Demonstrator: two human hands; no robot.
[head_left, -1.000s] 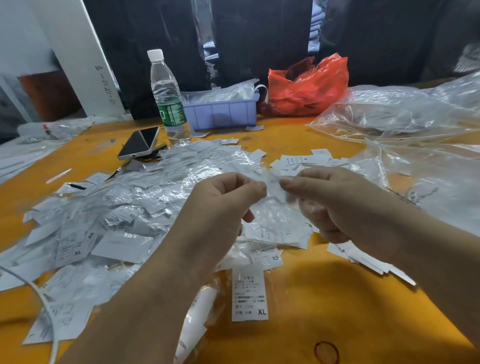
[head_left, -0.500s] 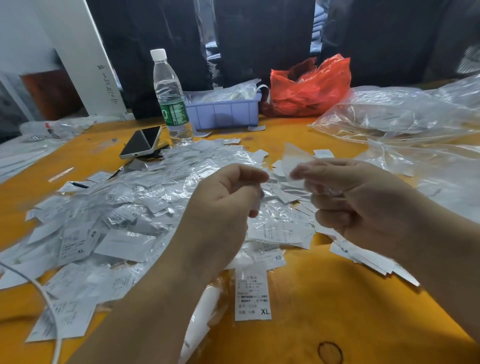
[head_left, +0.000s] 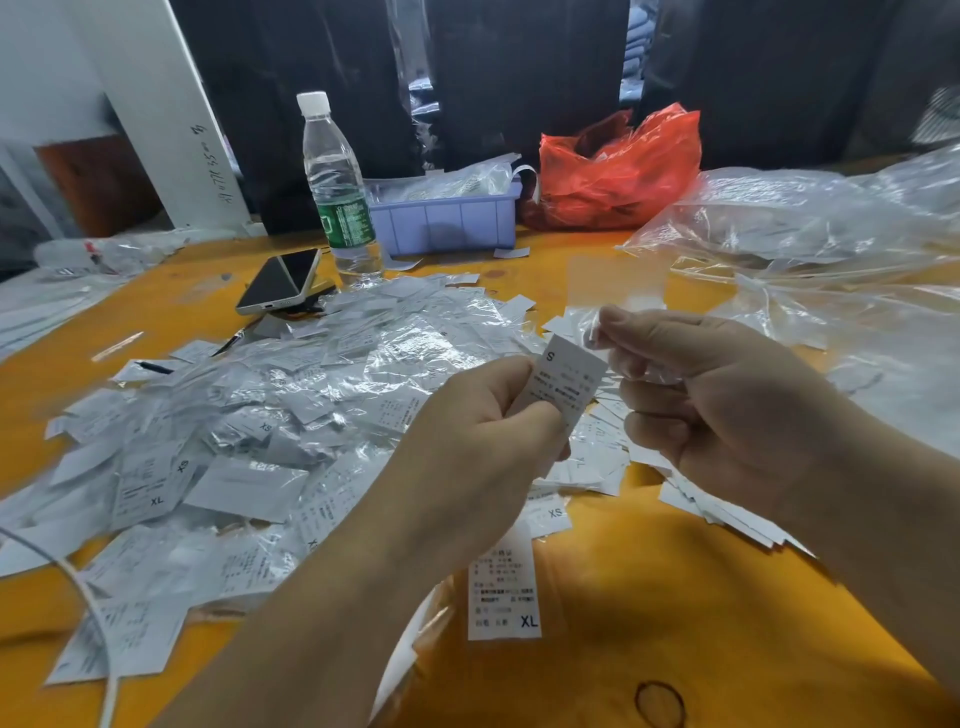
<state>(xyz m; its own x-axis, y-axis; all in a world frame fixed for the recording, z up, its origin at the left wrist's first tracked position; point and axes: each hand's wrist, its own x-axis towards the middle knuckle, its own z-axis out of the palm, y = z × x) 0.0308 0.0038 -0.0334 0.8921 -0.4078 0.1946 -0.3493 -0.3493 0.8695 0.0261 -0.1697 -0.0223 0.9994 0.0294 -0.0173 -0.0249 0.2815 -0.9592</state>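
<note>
label marked S pinched by left hand, centre, above table | clear sleeve pinched by right hand, just right of label, judged emptied | bare stack laid near right | large sleeved pile at left judged not yet done

Two hands are seen, one left hand and one right hand. One label marked S is pinched in the left, and one clear sleeve in the right. One water bottle, one phone, one lilac tray, one red bag and one white cable are counted on the one orange table. The loose labels are heaped too thickly to be counted; two marked XL and at least three marked XS can be read. At least two large clear bags are made out.
</note>
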